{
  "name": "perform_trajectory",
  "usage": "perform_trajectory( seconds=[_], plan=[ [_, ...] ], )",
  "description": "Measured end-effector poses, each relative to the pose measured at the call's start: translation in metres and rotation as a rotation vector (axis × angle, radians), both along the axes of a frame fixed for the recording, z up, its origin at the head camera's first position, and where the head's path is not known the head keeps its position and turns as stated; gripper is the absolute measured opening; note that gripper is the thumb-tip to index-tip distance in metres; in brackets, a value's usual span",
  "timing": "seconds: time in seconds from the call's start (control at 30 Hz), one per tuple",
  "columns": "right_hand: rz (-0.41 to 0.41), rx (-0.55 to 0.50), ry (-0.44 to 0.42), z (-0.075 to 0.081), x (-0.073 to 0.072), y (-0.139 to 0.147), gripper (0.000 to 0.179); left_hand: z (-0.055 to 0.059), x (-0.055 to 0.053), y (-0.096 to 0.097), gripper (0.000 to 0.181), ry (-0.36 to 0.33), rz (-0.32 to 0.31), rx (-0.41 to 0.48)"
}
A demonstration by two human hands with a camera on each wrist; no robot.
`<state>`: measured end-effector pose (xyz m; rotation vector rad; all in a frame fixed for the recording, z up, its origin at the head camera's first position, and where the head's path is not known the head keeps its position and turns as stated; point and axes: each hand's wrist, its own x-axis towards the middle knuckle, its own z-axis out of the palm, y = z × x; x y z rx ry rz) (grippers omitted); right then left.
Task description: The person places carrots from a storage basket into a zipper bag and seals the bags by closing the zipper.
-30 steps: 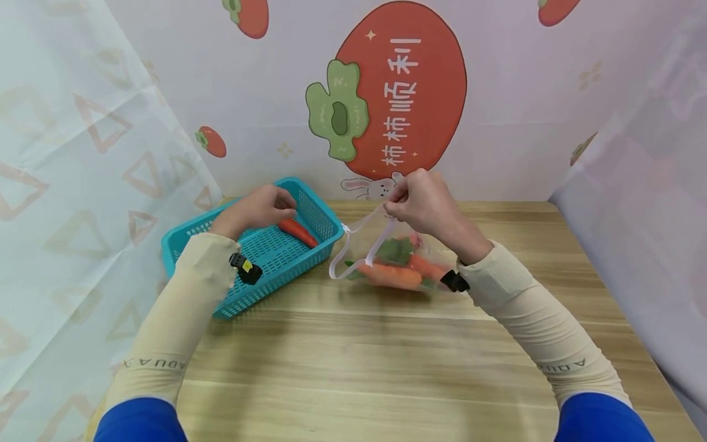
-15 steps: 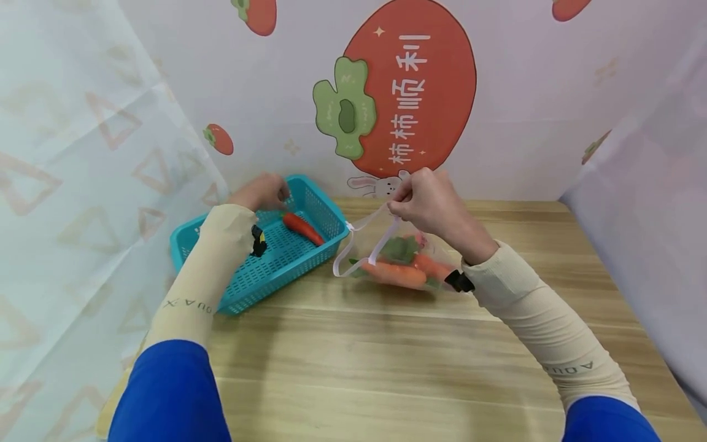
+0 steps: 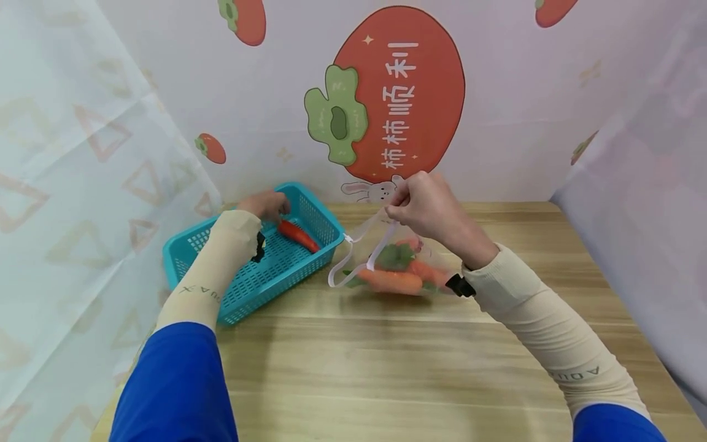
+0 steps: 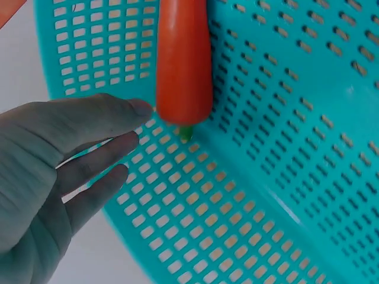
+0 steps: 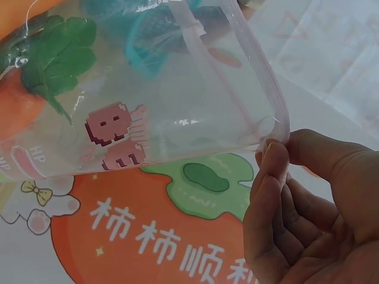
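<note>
My left hand (image 3: pixel 267 207) reaches into the back of a blue perforated basket (image 3: pixel 287 277). In the left wrist view its fingers (image 4: pixel 98 118) are loosely bent beside the stem end of a red chili pepper (image 4: pixel 185 65), with a small gap between. The pepper lies on the basket floor, green stem toward the hand. My right hand (image 3: pixel 425 205) pinches the top edge of a clear zip bag (image 5: pixel 195 127) between thumb and fingers, lifting that side so the mouth gapes toward the basket. Inside the bag lie orange carrots (image 3: pixel 393 282) and a green leafy piece (image 3: pixel 395 256).
Everything stands on a wooden table (image 3: pixel 353 368). A white printed cloth (image 3: pixel 508 123) hangs close behind the basket and bag, with more cloth along the left and right sides. The bag mouth sits against the basket's right corner.
My left hand has gone from above the basket down into its back part, beside the pepper's stem end. My right hand keeps its pinch on the bag, nearly in place.
</note>
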<state>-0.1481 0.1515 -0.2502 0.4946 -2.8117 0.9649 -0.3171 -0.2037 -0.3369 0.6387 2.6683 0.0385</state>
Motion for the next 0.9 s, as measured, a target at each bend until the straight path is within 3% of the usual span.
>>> perform_trajectory(
  seconds=[0.13,0.37,0.67,0.9],
  plan=[
    [-0.010,0.013,-0.007,-0.001,0.002,-0.001,0.013,-0.011,0.000,0.003,0.049,-0.040,0.029,0.007],
    [-0.002,0.008,-0.004,-0.001,0.003,-0.003,0.012,-0.032,-0.010,0.003,0.035,-0.010,0.012,-0.062],
    [0.006,-0.006,0.006,-0.001,0.003,-0.006,0.013,-0.037,-0.011,-0.004,0.030,0.028,0.055,-0.002],
    [-0.011,-0.011,0.000,-0.003,0.004,-0.006,0.013,-0.043,-0.006,-0.009,0.031,0.001,0.086,0.007]
  ],
)
